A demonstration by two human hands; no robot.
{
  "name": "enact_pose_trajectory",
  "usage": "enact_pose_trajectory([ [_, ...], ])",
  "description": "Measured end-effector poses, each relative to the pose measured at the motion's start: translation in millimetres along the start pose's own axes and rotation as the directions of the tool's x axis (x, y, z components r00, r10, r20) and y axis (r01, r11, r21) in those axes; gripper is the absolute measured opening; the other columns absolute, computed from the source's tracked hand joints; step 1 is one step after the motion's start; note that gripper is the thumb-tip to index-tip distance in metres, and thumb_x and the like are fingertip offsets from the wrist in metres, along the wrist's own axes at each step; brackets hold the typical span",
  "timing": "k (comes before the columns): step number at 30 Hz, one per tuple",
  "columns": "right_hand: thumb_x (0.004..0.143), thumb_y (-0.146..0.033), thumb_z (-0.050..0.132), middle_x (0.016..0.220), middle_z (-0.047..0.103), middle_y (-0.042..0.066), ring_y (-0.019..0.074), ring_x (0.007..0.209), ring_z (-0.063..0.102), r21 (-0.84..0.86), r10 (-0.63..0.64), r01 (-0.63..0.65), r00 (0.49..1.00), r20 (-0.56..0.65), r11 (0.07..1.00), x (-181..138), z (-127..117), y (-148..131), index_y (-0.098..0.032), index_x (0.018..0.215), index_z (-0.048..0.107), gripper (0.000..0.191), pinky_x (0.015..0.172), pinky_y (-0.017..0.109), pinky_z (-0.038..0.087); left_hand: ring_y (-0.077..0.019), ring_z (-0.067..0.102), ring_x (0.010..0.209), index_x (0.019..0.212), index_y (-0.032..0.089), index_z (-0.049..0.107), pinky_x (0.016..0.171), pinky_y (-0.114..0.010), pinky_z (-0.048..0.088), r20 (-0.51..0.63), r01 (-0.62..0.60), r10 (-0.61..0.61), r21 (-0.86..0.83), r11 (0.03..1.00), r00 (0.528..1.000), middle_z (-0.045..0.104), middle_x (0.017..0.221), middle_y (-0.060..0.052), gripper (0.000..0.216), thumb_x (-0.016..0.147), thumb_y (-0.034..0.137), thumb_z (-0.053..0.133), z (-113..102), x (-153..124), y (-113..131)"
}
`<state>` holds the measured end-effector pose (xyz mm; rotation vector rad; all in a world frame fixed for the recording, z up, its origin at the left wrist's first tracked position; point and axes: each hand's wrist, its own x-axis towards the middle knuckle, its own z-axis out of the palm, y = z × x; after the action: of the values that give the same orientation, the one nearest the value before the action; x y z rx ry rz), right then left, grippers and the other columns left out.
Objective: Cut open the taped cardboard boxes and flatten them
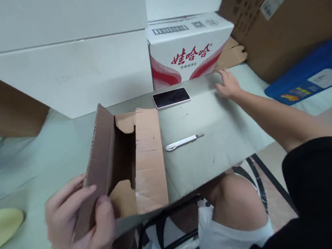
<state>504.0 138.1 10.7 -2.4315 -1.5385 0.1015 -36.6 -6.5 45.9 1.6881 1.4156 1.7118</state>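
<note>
- Your left hand sits at the lower left of the frame, fingers curled and thumb pressed, gripping the raised brown flap of one flattened cardboard sheet.
- Your right hand reaches to the upper right of centre, fingers spread, palm down on the sheet's far edge; it grasps nothing.
- One white utility knife lies on the sheet's grey face, mid-frame, well apart from both hands.
- One dark phone rests near the far edge, left of your right hand.
- One red-and-white printed carton stands behind the phone.
- One blue package lies at the right edge.
- One yellow object shows at the lower left edge.
</note>
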Motion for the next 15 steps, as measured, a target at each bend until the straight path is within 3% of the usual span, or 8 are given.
enact_pose_trajectory([
  [2,0.087,-0.025,0.052,0.167,0.048,0.022,0.0351,0.159,0.042,0.069,-0.231,0.233,0.972,-0.046,0.97,-29.4,-16.9,-26.7,-0.011,0.149,0.054,0.064,0.132,0.059,0.031,-0.035,0.071,0.099,0.094,0.029,0.077,0.096,-0.06,0.054,-0.035,-0.248,0.251,0.061,0.967,0.967,0.074,0.102,-0.008,0.025,0.069,0.027,0.077,8.7,7.9,-12.5],
  [4,0.087,-0.027,0.053,0.154,0.062,0.019,0.0352,0.148,0.054,0.156,-0.444,0.466,0.882,-0.156,0.871,-65.5,-35.5,-61.2,-0.017,0.131,0.065,0.047,0.128,0.058,0.039,-0.0328,0.073,0.098,0.089,0.025,0.071,0.091,-0.053,0.054,-0.033,-0.358,0.361,0.069,0.931,0.932,0.073,0.096,-0.006,0.02,0.069,0.028,0.072,15.5,12.8,-19.2],
  [8,0.096,-0.03,0.052,0.125,0.076,0.009,0.0284,0.122,0.07,0.326,-0.655,0.77,0.638,-0.404,0.549,-163.3,-65.7,-148.7,-0.026,0.114,0.068,0.024,0.113,0.051,0.054,-0.0287,0.071,0.103,0.091,0.021,0.065,0.094,-0.047,0.055,-0.045,-0.321,0.32,0.001,0.947,0.946,0.07,0.104,-0.008,0.019,0.072,0.023,0.065,21.2,10.3,-13.4],
  [11,0.099,-0.027,0.049,0.12,0.079,0.006,0.0243,0.118,0.073,0.401,-0.811,0.88,0.42,-0.407,0.254,-235.6,-69.5,-203.6,-0.024,0.111,0.069,0.024,0.109,0.046,0.055,-0.0276,0.07,0.109,0.099,0.022,0.064,0.098,-0.046,0.055,0.026,-0.334,0.335,-0.025,0.942,0.942,0.068,0.11,-0.009,0.024,0.076,0.017,0.063,21.7,4.0,-2.7],
  [12,0.098,-0.028,0.05,0.122,0.079,0.005,0.0262,0.127,0.07,0.376,-0.841,0.898,0.378,-0.387,0.23,-253.2,-66.5,-215.1,-0.025,0.112,0.07,0.025,0.115,0.049,0.051,-0.0273,0.069,0.111,0.102,0.022,0.064,0.099,-0.045,0.055,0.054,-0.347,0.348,-0.026,0.938,0.936,0.067,0.112,-0.009,0.026,0.077,0.015,0.063,21.5,2.3,-0.2],
  [14,0.098,-0.033,0.053,0.126,0.078,0.004,0.0295,0.14,0.062,0.334,-0.871,0.908,0.365,-0.329,0.254,-275.0,-56.2,-226.3,-0.026,0.113,0.072,0.025,0.124,0.052,0.04,-0.0269,0.068,0.113,0.107,0.022,0.062,0.1,-0.044,0.055,0.086,-0.366,0.367,-0.025,0.93,0.926,0.066,0.115,-0.009,0.03,0.079,0.013,0.062,20.3,-0.1,1.9],
  [15,0.098,-0.036,0.055,0.128,0.078,0.004,0.0307,0.144,0.058,0.324,-0.868,0.902,0.388,-0.31,0.287,-279.7,-50.0,-226.8,-0.026,0.112,0.073,0.025,0.127,0.053,0.034,-0.0267,0.068,0.113,0.108,0.023,0.062,0.1,-0.044,0.055,0.093,-0.365,0.366,-0.024,0.931,0.926,0.066,0.116,-0.009,0.031,0.079,0.012,0.062,19.4,-0.8,1.7],
])
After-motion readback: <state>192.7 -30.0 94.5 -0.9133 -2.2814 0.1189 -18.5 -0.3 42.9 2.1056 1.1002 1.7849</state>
